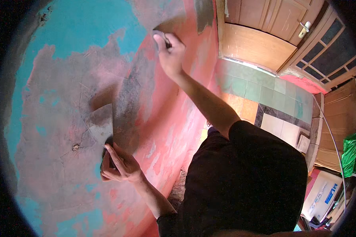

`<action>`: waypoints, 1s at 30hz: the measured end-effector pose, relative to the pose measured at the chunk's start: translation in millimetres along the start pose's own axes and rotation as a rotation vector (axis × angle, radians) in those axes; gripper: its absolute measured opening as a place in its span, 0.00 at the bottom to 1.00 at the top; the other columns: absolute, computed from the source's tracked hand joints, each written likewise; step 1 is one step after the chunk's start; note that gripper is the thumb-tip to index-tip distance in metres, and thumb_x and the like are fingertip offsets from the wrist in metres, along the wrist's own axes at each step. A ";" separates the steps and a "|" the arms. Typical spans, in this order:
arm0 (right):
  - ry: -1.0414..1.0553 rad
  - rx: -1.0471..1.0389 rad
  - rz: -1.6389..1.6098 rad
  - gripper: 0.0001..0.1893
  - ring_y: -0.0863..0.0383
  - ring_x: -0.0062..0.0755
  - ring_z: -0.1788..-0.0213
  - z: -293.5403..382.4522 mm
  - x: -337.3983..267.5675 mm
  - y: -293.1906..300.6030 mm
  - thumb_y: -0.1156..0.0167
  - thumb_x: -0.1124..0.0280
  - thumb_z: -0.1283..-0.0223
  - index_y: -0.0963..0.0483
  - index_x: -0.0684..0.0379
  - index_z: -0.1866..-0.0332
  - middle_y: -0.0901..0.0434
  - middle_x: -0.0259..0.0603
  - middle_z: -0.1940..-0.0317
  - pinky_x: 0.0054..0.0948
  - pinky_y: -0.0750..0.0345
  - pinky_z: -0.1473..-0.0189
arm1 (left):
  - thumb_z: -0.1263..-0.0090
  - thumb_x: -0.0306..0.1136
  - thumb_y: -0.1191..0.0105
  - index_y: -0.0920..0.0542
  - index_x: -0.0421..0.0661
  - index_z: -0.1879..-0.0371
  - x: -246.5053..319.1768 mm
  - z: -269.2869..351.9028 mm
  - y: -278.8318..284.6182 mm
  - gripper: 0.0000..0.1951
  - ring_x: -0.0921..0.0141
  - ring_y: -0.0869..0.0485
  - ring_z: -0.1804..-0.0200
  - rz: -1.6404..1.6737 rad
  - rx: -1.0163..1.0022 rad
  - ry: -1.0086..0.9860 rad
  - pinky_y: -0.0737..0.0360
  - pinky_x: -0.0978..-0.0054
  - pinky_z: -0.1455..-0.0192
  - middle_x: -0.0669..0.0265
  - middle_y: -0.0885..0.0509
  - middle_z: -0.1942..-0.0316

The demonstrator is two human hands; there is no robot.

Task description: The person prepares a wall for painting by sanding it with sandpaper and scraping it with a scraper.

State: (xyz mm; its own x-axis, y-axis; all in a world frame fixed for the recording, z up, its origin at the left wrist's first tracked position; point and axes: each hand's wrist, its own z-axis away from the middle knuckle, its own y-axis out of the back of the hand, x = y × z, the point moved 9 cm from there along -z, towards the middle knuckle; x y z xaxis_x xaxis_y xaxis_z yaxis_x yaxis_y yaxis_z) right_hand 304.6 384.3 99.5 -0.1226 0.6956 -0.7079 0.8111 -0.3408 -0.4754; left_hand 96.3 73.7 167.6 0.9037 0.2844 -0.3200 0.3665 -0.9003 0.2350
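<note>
My left hand (123, 166) grips the dark handle of a broad putty knife (102, 121). Its metal blade flares away from my fingers and carries greyish residue. Behind the blade, a brown shadow falls on the wall (71, 118), whose turquoise and pink paint is patchy over bare grey areas. Farther along the wall, my right hand (172, 54) is closed around a thin grey object (159, 35), its edge at or close to the surface. My fingers hide most of that object, so its kind is unclear. A dark shadow spreads beside it.
A small chipped hole (76, 146) marks the wall near the putty knife. To the right are a wooden door (261, 44), a tiled floor (252, 89), a cardboard sheet (338, 124), a green plastic bag (350, 155), a white box (324, 195) and a pale cable (332, 133).
</note>
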 end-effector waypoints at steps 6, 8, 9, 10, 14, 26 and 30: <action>0.256 -0.204 0.057 0.05 0.19 0.18 0.70 59.8 -33.1 -12.0 0.33 0.73 0.33 0.15 0.65 0.61 0.13 0.37 0.71 0.26 0.23 0.68 | 0.29 0.35 0.33 0.12 0.51 0.43 -3.9 8.8 -3.5 0.17 0.70 0.23 0.62 -0.027 0.021 -0.021 0.34 0.66 0.53 0.70 0.13 0.56; 0.034 -0.014 0.003 0.05 0.20 0.18 0.71 9.4 -10.3 -10.4 0.32 0.73 0.34 0.14 0.64 0.61 0.14 0.37 0.72 0.25 0.23 0.68 | 0.29 0.35 0.33 0.12 0.51 0.43 -3.9 7.9 -4.6 0.16 0.70 0.23 0.62 -0.016 0.020 -0.031 0.35 0.66 0.53 0.70 0.13 0.57; 0.030 -0.021 0.003 0.05 0.20 0.18 0.71 -7.0 -11.2 -13.9 0.32 0.73 0.34 0.14 0.64 0.61 0.14 0.37 0.72 0.25 0.23 0.68 | 0.29 0.35 0.33 0.12 0.52 0.43 -4.1 7.6 -2.5 0.16 0.70 0.23 0.62 -0.018 0.018 -0.036 0.35 0.66 0.54 0.70 0.13 0.57; 0.023 -0.031 -0.014 0.05 0.20 0.22 0.71 -22.7 -11.5 -13.6 0.33 0.73 0.34 0.14 0.64 0.61 0.14 0.40 0.71 0.27 0.23 0.67 | 0.29 0.35 0.33 0.12 0.52 0.43 -4.1 7.5 -2.8 0.16 0.70 0.23 0.62 -0.016 0.017 -0.034 0.35 0.66 0.54 0.70 0.13 0.57; 0.062 -0.116 0.062 0.06 0.22 0.25 0.72 20.7 -19.5 -11.1 0.33 0.74 0.35 0.15 0.66 0.60 0.17 0.41 0.75 0.27 0.26 0.68 | 0.30 0.36 0.32 0.12 0.52 0.43 -2.1 7.0 -3.1 0.17 0.70 0.24 0.63 -0.023 0.014 -0.023 0.35 0.66 0.54 0.70 0.13 0.59; 0.205 -0.134 0.139 0.04 0.19 0.25 0.69 41.4 -42.2 -13.9 0.33 0.76 0.36 0.14 0.66 0.62 0.15 0.43 0.71 0.26 0.24 0.66 | 0.36 0.32 0.26 0.11 0.51 0.46 1.2 3.3 -5.3 0.18 0.71 0.26 0.64 -0.007 0.046 -0.034 0.33 0.66 0.56 0.72 0.17 0.62; 0.176 -0.208 0.102 0.05 0.19 0.24 0.69 46.0 -52.6 -21.1 0.33 0.74 0.34 0.14 0.65 0.61 0.16 0.42 0.72 0.26 0.25 0.67 | 0.36 0.32 0.26 0.12 0.52 0.45 -6.2 8.3 1.7 0.19 0.71 0.26 0.64 -0.014 0.033 -0.040 0.33 0.66 0.56 0.72 0.17 0.62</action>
State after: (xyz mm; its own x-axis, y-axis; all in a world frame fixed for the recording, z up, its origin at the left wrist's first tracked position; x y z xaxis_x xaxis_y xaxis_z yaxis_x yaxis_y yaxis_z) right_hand 267.6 325.8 122.7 0.0525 0.7696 -0.6363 0.9163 -0.2905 -0.2758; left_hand 89.5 67.7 162.3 0.8888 0.2836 -0.3600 0.3706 -0.9069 0.2006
